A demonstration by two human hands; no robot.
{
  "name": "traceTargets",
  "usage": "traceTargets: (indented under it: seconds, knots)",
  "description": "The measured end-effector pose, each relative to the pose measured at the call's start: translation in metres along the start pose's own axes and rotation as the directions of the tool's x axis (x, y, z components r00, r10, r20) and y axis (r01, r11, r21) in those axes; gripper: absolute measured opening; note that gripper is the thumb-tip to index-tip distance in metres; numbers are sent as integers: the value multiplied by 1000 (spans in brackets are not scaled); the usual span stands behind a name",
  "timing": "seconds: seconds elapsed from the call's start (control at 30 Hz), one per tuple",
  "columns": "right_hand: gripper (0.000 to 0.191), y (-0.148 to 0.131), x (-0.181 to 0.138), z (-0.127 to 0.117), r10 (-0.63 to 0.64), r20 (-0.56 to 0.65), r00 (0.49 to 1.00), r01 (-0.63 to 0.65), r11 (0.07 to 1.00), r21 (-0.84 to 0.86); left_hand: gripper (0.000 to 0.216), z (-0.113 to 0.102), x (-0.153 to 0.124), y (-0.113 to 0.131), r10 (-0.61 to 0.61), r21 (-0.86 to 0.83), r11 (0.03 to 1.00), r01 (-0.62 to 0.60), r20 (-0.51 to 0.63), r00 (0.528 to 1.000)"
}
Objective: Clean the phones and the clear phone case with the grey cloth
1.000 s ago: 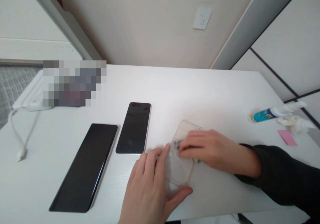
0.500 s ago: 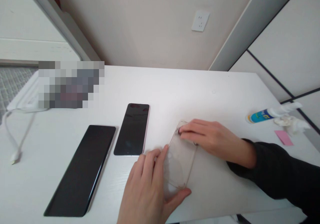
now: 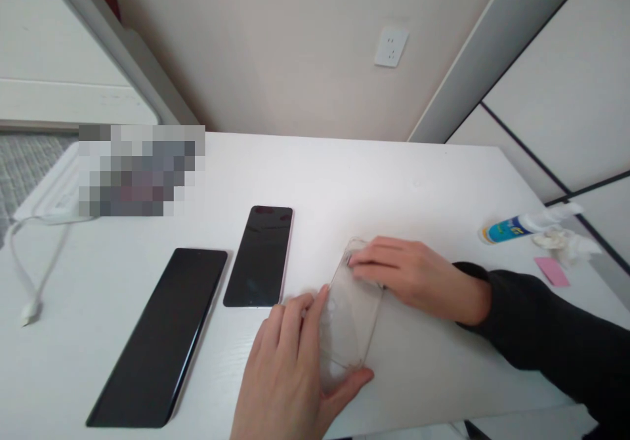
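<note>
We see the left hand (image 3: 283,368) spread around the near end of a clear case (image 3: 349,312), clamped on it with the fingers along its left edge and the thumb by its near right corner. The right hand (image 3: 411,276) lies over the far end, fingers drawn together and bent down on the case; a small dark bit (image 3: 349,258) shows at the fingertips, but we cannot tell what it is or whether the fingers grip it. The case is thin, see-through and rectangular, with rounded corners and a faintly yellowish rim. It lies flat between the hands, slightly slanted, on a smooth white surface (image 3: 315,171). Above the right wrist we see a dark, soft-looking sleeve (image 3: 531,319). Just beyond the left hand's fingers lies a glossy black phone (image 3: 259,256) with rounded corners; farther left is a larger phone (image 3: 160,338), its long side edge catching the light. To the far left we find a white cable (image 3: 32,309) near a pale block (image 3: 46,194), partly blurred out. Well to the right lie a blue-labelled bottle (image 3: 509,229) on its side, crumpled white tissue (image 3: 566,243) and a flat pink slip (image 3: 552,271).
</note>
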State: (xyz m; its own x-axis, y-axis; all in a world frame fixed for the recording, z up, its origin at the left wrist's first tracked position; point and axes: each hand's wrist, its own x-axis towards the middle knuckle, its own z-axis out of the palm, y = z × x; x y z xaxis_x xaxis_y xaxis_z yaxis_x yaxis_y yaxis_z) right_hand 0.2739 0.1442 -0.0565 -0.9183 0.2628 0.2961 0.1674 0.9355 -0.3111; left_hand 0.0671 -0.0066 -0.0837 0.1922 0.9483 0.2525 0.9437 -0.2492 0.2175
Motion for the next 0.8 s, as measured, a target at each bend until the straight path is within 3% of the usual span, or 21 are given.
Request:
traceTargets:
  seconds: [0.13,0.3,0.47,0.6,0.67,0.8]
  knots:
    - [21,-15,1,6,-147,92,985,131,978,162,86,2,0,-1,29,18,999,-28,-28,999]
    - [28,-4,-1,1,38,-26,999,-39,999,-35,87,2,0,-1,8,31,1000,-8,-20,1000]
    - [23,-17,0,4,-180,88,980,162,971,178,83,1,0,-2,36,30,999,-35,-20,999]
    - [27,-4,0,-1,-5,2,1000,5,1000,10,88,0,-1,-2,15,24,1000,-15,-16,1000]
    - [29,-1,0,0,21,-44,999,-21,1000,5,89,1,-1,-2,8,19,1000,-8,-12,1000]
    - [24,-12,1,7,-187,43,981,174,962,212,83,1,-1,-2,22,10,1000,-22,-10,1000]
